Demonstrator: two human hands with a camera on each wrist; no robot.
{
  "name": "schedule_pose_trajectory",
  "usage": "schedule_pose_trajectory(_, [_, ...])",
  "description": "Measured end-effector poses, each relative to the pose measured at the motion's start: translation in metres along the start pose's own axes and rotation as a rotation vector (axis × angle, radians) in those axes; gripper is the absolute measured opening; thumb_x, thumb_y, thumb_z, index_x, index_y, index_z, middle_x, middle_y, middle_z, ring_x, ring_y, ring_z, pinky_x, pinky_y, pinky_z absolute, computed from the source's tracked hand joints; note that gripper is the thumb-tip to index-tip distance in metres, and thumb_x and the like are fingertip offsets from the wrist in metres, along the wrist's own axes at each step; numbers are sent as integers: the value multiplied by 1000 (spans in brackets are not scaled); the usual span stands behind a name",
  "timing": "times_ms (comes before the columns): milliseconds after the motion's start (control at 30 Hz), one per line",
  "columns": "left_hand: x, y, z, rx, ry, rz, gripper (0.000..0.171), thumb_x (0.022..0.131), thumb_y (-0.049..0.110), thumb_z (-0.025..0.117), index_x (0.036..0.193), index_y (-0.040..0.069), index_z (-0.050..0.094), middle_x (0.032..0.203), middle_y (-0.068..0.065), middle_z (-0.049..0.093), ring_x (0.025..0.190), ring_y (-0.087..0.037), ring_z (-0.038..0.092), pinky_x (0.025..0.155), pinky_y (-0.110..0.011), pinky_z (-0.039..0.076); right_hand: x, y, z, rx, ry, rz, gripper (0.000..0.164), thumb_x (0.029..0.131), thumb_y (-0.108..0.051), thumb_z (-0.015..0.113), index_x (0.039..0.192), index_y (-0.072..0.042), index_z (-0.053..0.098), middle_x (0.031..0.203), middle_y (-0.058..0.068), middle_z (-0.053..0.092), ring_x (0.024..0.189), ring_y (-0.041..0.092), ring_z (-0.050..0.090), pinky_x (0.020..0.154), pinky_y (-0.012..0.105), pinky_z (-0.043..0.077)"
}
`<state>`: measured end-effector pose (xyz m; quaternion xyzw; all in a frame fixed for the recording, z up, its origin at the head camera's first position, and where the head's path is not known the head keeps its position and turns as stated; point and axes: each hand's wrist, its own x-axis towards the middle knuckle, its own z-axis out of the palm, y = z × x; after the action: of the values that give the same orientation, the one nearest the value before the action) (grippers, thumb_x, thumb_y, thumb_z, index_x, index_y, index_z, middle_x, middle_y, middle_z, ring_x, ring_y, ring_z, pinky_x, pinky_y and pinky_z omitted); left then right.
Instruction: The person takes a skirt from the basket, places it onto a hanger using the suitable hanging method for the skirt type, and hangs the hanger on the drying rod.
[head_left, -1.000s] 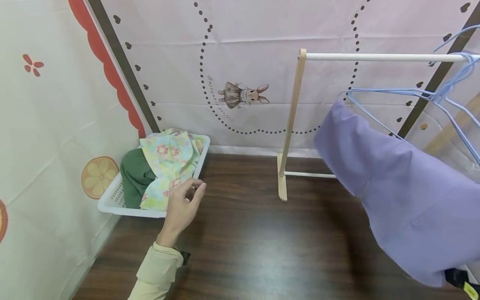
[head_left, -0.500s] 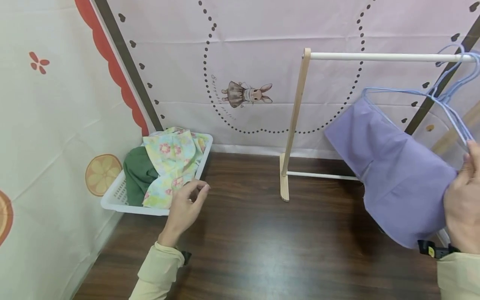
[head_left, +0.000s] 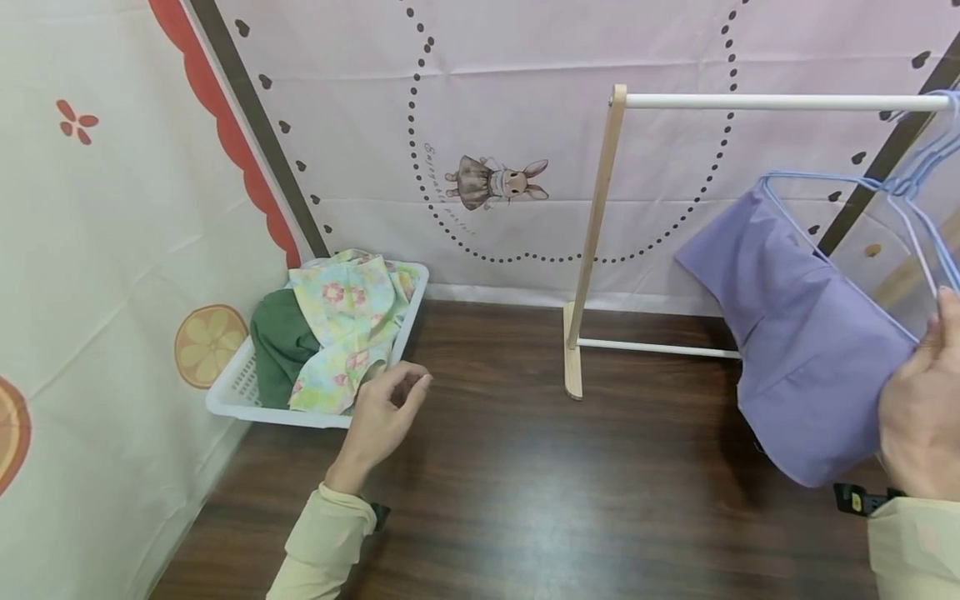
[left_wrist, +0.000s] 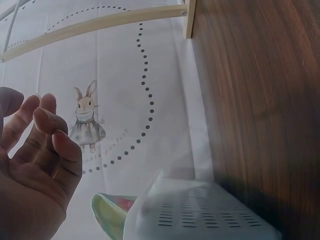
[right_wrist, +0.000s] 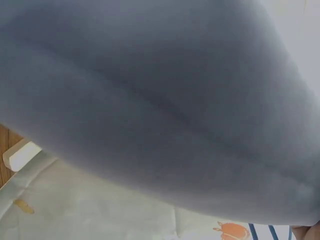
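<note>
My right hand (head_left: 926, 400) is at the right edge of the head view, thumb and fingertips pinching the side of a blue clothes hanger (head_left: 817, 176). A purple garment (head_left: 817, 358) hangs from this hanger, tilted down to the right; it fills most of the right wrist view as a dark, blurred cloth (right_wrist: 150, 100). The hooks of the blue hangers overlap the rod's right end. My left hand (head_left: 386, 417) hovers at the basket's front right corner, fingers loosely curled around nothing, as the left wrist view also shows.
A white basket (head_left: 225, 408) at the left holds a green garment (head_left: 281, 346) and a floral garment (head_left: 352, 300). A wooden clothes rack (head_left: 597, 217) with a white rod (head_left: 772, 102) stands at the right on the dark wood floor (head_left: 495, 467). Printed cloth walls enclose the corner.
The right hand has come into view at the right. The purple garment and its hanger have swung back and away, their left corner shifting right. The left hand has barely moved.
</note>
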<state>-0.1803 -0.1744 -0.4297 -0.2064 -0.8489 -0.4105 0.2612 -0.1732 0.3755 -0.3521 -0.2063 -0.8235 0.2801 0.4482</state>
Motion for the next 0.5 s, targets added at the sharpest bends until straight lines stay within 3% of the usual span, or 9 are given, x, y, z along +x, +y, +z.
schedule_pose_trajectory(267, [-3, 1, 1, -3, -14, -14, 6, 97, 18, 61, 95, 15, 67, 70, 9, 56, 55, -8, 48, 51, -23, 41, 1, 1, 3, 9, 17, 42, 42, 105, -43, 32, 144, -35, 47, 142, 0, 51, 130, 18, 45, 106, 33, 34])
schedule_pose_trajectory(400, [-3, 3, 1, -2, -2, -17, 6, 97, 19, 62, 95, 16, 67, 70, 9, 56, 55, -9, 48, 51, -23, 40, 5, 7, 4, 65, 25, -27, 44, 105, -39, 35, 143, -22, 50, 140, 7, 52, 127, 22, 48, 106, 31, 35])
schedule_pose_trajectory(500, [-2, 3, 4, -10, -16, -16, 7, 97, 19, 61, 96, 15, 67, 72, 9, 57, 56, -10, 48, 52, -24, 41, 6, 9, 2, 34, 40, -42, 49, 105, -35, 35, 132, 0, 57, 124, 25, 59, 110, 39, 56, 87, 47, 44])
